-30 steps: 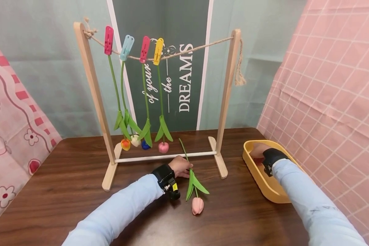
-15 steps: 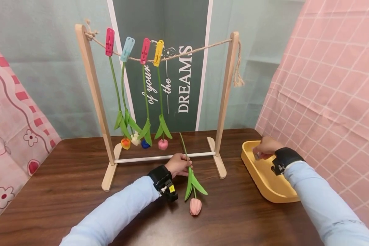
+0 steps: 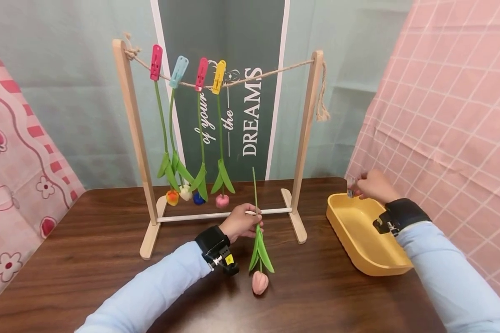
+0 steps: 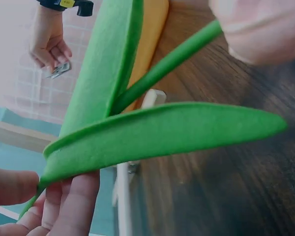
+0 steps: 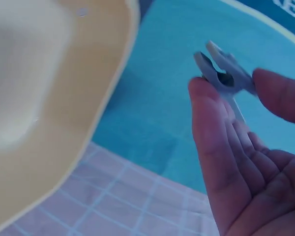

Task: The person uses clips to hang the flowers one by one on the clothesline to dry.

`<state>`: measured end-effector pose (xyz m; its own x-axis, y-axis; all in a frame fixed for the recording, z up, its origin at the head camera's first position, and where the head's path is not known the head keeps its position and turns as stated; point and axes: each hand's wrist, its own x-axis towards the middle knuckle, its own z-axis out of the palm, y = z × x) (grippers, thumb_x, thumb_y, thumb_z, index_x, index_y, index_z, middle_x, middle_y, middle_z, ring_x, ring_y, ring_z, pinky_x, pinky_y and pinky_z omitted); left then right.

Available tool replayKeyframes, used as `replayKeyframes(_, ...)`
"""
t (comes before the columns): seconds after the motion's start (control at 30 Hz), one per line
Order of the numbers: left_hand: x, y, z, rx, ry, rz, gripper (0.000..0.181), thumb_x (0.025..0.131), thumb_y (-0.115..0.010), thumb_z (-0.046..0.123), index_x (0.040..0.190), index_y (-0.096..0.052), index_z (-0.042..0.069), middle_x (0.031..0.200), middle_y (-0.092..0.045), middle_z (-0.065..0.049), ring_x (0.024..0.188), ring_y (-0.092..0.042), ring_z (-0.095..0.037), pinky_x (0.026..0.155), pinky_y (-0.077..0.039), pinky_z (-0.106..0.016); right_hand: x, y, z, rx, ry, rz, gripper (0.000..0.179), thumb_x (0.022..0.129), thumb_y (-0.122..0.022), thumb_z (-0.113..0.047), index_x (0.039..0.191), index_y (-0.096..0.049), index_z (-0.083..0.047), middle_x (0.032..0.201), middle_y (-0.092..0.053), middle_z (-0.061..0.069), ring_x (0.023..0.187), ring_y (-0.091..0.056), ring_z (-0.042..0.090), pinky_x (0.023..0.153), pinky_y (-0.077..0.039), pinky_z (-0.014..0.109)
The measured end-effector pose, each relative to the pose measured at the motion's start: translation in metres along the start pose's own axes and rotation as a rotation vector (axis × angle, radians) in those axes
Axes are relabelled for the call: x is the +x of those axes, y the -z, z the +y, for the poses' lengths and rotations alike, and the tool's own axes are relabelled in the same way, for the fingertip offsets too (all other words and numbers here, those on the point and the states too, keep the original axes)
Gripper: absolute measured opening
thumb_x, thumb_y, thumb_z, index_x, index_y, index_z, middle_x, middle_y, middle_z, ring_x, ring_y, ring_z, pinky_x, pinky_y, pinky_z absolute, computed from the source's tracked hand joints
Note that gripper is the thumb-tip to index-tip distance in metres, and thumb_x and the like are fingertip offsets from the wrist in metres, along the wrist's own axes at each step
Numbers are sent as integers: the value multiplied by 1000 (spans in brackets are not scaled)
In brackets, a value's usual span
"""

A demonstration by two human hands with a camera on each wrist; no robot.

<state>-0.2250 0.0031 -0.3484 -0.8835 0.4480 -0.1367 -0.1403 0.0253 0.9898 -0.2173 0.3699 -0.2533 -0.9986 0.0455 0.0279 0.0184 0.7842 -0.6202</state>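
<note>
My left hand [image 3: 242, 221] pinches the green stem of a pale pink artificial tulip [image 3: 260, 282], whose bloom points down toward me above the table. Close up in the left wrist view, thumb and fingers hold the stem just beside the broad green leaves [image 4: 152, 135]. Over the back end of the yellow bin [image 3: 331, 226], my right hand [image 3: 375, 186] pinches a small greyish clothespin [image 5: 225, 76] between thumb and fingers. Its prongs look slightly parted in the right wrist view.
A wooden stand [image 3: 135, 125] carries a sagging rope [image 3: 275, 72]. Several clothespins hold upside-down tulips there: orange [image 3: 172, 198], white [image 3: 185, 192], blue [image 3: 198, 199] and pink [image 3: 222, 201]. A white bar [image 3: 200, 216] joins the stand's feet. Pink gridded cloth [image 3: 433, 115] hangs at the right.
My right hand has risen out of the yellow bin with the clothespin. My left hand still holds the pale pink tulip, whose stem has turned more upright and whose bloom has shifted slightly left.
</note>
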Motion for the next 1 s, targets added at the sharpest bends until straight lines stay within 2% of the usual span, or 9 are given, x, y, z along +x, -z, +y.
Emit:
replayKeyframes(0.13, -8, 1, 8, -8, -32, -28, 15, 97, -53, -2, 112, -51, -7, 84, -61, -21, 74, -67, -29, 67, -58, -42, -6, 4, -14, -11, 34, 75, 19, 93, -59, -12, 96, -56, 7, 76, -66, 7, 67, -61, 16, 60, -53, 27)
replayKeyframes(0.23, -13, 1, 15, 3, -50, -37, 13, 98, -53, -1, 110, -53, -5, 84, -61, -20, 74, -66, -26, 68, -58, -41, -10, 6, -26, -11, 66, 109, 19, 94, -59, -13, 98, -55, 6, 75, -65, 6, 63, -60, 14, 59, -49, 25)
replayKeyframes(0.3, -17, 2, 20, 26, -65, -38, 13, 98, -53, 0, 110, -54, -5, 85, -61, -19, 74, -66, -25, 68, -58, -41, -12, 8, -35, 11, 92, 128, 19, 95, -58, -12, 99, -54, 6, 77, -67, 8, 61, -61, 12, 58, -50, 25)
replayKeyframes(0.53, -24, 4, 37, 55, -130, -46, 15, 98, -55, 1, 112, -55, -4, 90, -63, -25, 77, -68, -27, 68, -58, -39, -24, 13, -69, 82, 205, 229, 19, 96, -59, -9, 100, -54, 9, 85, -68, 16, 64, -63, 3, 58, -54, 21)
replayKeyframes(0.73, -30, 8, 48, 46, -169, -52, 16, 98, -55, 2, 113, -55, -4, 88, -63, -19, 77, -67, -25, 72, -57, -42, -32, 14, -98, 94, 266, 310, 22, 95, -64, -13, 104, -57, 6, 81, -67, 5, 64, -63, 5, 58, -53, 19)
replayKeyframes(0.87, -35, 10, 55, 58, -203, -43, 16, 97, -56, 2, 113, -56, -3, 90, -65, -16, 80, -67, -24, 74, -57, -41, -34, 12, -119, 146, 317, 356, 20, 94, -65, -11, 105, -58, 4, 78, -63, -3, 63, -63, 7, 58, -53, 18)
replayKeyframes(1.0, -38, 11, 60, 74, -264, -29, 16, 97, -56, 1, 113, -57, -3, 91, -66, -17, 88, -67, -30, 77, -57, -40, -34, 11, -139, 225, 377, 382, 16, 93, -65, -9, 103, -58, 2, 77, -62, -6, 62, -62, 7, 59, -53, 18)
